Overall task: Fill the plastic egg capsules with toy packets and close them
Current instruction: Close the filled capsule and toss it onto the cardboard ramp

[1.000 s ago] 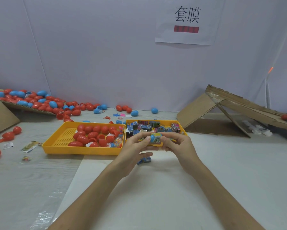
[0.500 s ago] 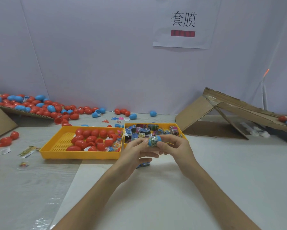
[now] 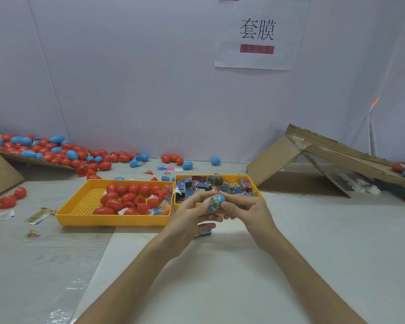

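- Head view, nearest first: both forearms are seen reaching out over the surface [image 3: 220, 288], with the hands met just in front of the trays.
- blue egg capsule [image 3: 220, 198] is held in the air between the hands, clear of the surface. A printed toy packet [image 3: 212, 203] shows at its middle, so it is judged filled but not fully snapped.
- left hand [image 3: 187, 213]: thumb and fingertips are pinched on the capsule's left end.
- right hand [image 3: 246, 211]: fingers are curled on the right end, thumb on top.
- Handling, as a judgement: thin, light, hard plastic with a smooth, rounded shell that is likely to slip. Hold is best taken on each half near the seam and pushed straight along the axis. The packet foil could be caught in the seam and block closure.
- One loose packet [image 3: 203, 233] lies on the surface under the hands.
- left yellow tray [image 3: 112, 220] holds red egg capsules [image 3: 126, 197]; some look open.
- right yellow tray [image 3: 229, 176], set touching the left one, holds the packet stock [image 3: 210, 183].
- Further back, a heap of red and blue eggs [image 3: 44, 150] is spread at far left, and a cardboard ramp [image 3: 337, 157] stands at right.
- A paper sign [image 3: 257, 33] is fixed to the back wall.
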The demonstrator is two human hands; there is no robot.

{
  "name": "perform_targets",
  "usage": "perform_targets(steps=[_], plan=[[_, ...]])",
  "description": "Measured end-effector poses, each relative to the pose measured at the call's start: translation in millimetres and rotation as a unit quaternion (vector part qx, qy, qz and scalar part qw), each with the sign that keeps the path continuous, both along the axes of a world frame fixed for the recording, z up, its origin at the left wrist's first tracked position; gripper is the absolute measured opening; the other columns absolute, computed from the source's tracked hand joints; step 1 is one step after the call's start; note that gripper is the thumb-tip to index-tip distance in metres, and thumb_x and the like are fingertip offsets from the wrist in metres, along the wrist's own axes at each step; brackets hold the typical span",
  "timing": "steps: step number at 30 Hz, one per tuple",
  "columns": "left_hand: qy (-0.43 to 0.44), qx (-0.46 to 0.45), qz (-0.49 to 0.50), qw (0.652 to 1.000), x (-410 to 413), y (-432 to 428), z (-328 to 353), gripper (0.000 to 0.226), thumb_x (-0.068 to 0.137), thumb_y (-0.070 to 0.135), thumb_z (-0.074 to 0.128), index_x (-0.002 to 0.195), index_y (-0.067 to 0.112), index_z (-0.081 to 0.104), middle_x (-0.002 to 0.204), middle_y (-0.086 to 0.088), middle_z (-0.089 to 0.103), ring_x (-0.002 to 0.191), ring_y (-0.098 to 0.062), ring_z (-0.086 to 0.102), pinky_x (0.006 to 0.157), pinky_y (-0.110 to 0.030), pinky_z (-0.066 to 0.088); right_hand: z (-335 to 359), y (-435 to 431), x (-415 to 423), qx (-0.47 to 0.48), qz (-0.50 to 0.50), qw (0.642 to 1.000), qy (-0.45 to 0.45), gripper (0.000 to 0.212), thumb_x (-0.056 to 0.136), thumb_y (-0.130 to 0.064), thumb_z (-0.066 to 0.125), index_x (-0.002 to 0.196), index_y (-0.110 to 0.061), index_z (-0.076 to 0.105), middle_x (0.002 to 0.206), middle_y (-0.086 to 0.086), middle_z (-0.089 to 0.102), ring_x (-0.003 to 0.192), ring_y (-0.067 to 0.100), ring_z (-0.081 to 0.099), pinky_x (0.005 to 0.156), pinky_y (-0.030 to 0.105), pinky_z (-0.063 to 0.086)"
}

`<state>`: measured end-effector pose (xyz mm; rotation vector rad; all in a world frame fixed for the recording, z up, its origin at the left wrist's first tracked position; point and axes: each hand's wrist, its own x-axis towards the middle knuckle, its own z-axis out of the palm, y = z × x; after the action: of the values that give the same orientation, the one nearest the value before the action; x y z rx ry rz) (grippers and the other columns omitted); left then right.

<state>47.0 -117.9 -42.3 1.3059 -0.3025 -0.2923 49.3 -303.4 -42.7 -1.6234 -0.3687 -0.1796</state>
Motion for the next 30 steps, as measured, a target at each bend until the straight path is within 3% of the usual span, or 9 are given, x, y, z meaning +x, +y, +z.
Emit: perform_targets(steps=[5, 9, 13, 19, 23, 26, 30], plan=[[-0.004, -0.006, 0.002, 1.000, -0.4, 0.0, 0.0, 0.028, 0.105, 0.025, 0.054, 0.130, 0.018, 0.062, 0.099, -0.009, 0.075, 0.091, -0.020, 0.071, 0.082, -0.033, 0.055, -0.4, 2.7, 0.7, 0.002, -0.006, 1.000, 0.028, 0.027, 0.094, -0.022, 0.066, 0.119, -0.016, 0.074, 0.091, 0.006, 0.077, 0.072, 0.011, 0.065, 0.065, 0.023, 0.052], [-0.014, 0.001, -0.003, 1.000, -0.5, -0.1, -0.2, 0.029, 0.103, 0.026, 0.056, 0.130, 0.017, 0.062, 0.099, -0.008, 0.075, 0.091, -0.019, 0.071, 0.079, -0.031, 0.056, 2.8, 2.2, -1.5, -0.001, -0.015, 1.000, 0.010, 0.032, 0.083, -0.037, 0.072, 0.111, -0.021, 0.076, 0.095, 0.002, 0.077, 0.075, 0.014, 0.070, 0.065, 0.022, 0.053], [-0.018, 0.001, -0.011, 1.000, -1.1, 0.0, -0.1, 0.030, 0.102, 0.026, 0.058, 0.131, 0.018, 0.062, 0.099, -0.009, 0.075, 0.091, -0.019, 0.070, 0.077, -0.029, 0.056, 2.6, 1.9, -1.5, 0.016, -0.015, 1.000, 0.012, 0.027, 0.080, -0.034, 0.074, 0.106, -0.027, 0.078, 0.092, 0.001, 0.078, 0.076, 0.011, 0.070, 0.066, 0.020, 0.053], [-0.023, 0.001, -0.019, 1.000, -1.7, 0.6, -0.2, 0.031, 0.102, 0.027, 0.057, 0.132, 0.019, 0.061, 0.103, -0.012, 0.074, 0.092, -0.019, 0.070, 0.079, -0.029, 0.056, 3.6, 1.4, -1.2, 0.056, 0.004, 0.998, 0.019, 0.028, 0.081, -0.023, 0.072, 0.109, -0.018, 0.077, 0.101, 0.003, 0.078, 0.087, 0.015, 0.073, 0.068, 0.022, 0.056], [-0.022, -0.002, -0.021, 1.000, -1.1, 0.4, -0.6, 0.031, 0.101, 0.028, 0.058, 0.131, 0.019, 0.062, 0.103, -0.011, 0.074, 0.092, -0.019, 0.071, 0.079, -0.028, 0.057, 4.0, 1.9, -1.7, 0.057, 0.000, 0.998, 0.016, 0.027, 0.082, -0.024, 0.071, 0.108, -0.019, 0.077, 0.098, 0.003, 0.079, 0.083, 0.015, 0.073, 0.067, 0.022, 0.056], [-0.021, -0.003, 0.002, 1.000, 0.0, -1.3, -1.9, 0.031, 0.099, 0.029, 0.061, 0.128, 0.019, 0.063, 0.101, -0.010, 0.075, 0.091, -0.020, 0.071, 0.078, -0.030, 0.056, 2.0, 4.8, -1.0, 0.033, -0.021, 0.999, 0.008, 0.026, 0.086, -0.028, 0.068, 0.110, -0.022, 0.076, 0.094, 0.000, 0.078, 0.078, 0.011, 0.072, 0.065, 0.021, 0.054], [-0.021, -0.002, 0.063, 0.998, 4.2, -0.7, -4.3, 0.027, 0.095, 0.027, 0.068, 0.122, 0.024, 0.067, 0.098, -0.003, 0.077, 0.086, -0.017, 0.073, 0.076, -0.031, 0.057, 0.8, 3.9, 0.6, 0.012, -0.051, 0.998, -0.027, 0.022, 0.090, -0.011, 0.073, 0.112, -0.016, 0.075, 0.097, -0.006, 0.077, 0.082, 0.016, 0.076, 0.070, 0.021, 0.056]])
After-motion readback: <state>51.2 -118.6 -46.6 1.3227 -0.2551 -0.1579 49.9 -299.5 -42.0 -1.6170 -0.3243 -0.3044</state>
